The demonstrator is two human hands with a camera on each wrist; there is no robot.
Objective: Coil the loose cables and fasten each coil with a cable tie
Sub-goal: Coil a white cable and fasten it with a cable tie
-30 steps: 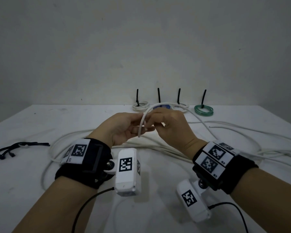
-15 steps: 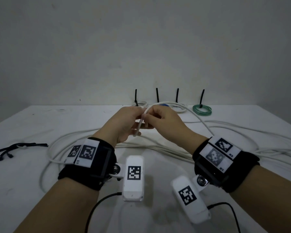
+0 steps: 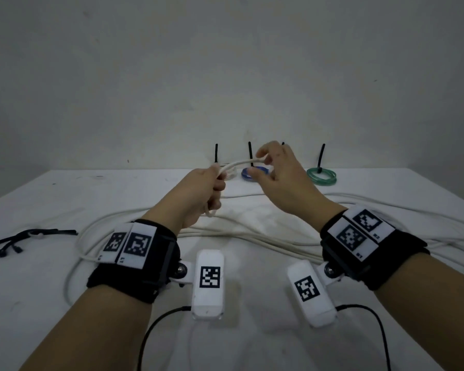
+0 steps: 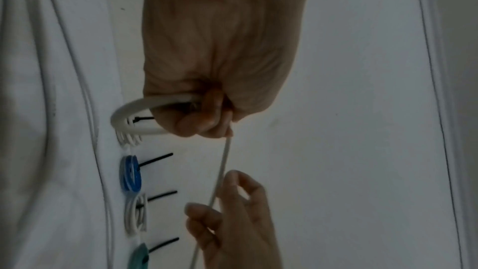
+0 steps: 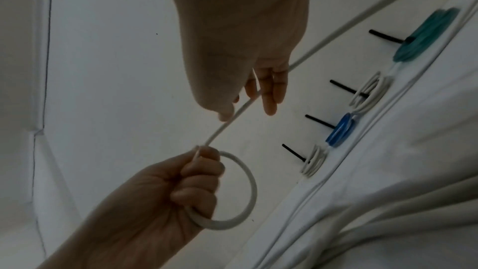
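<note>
White cable [image 3: 241, 164] held in the air above the middle of the table [image 3: 65, 199], with the rest of its length trailing in loose loops over the middle and right of the tabletop. Left hand [image 3: 198, 194] is fisted round the first small loop [image 5: 240, 191], fingers curled tight on it. Right hand [image 3: 276, 175] pinches the free run just beside that fist between thumb and forefinger, other fingers [image 5: 269, 97] spread loosely. Judgement: cable looks light, smooth and moderately springy; the loop holds a round shape, so it will likely try to open if the fist relaxes. Best hold is at the crossing point of the loop, feeding new turns from close by. Along the far edge sit four finished coils, each with a black tie standing up: white coil [image 5: 314, 163], blue coil [image 3: 253, 174], a second white coil [image 5: 369, 93], green coil [image 3: 322, 176]. Spare black cable ties [image 3: 16, 238] lie near the left edge.
</note>
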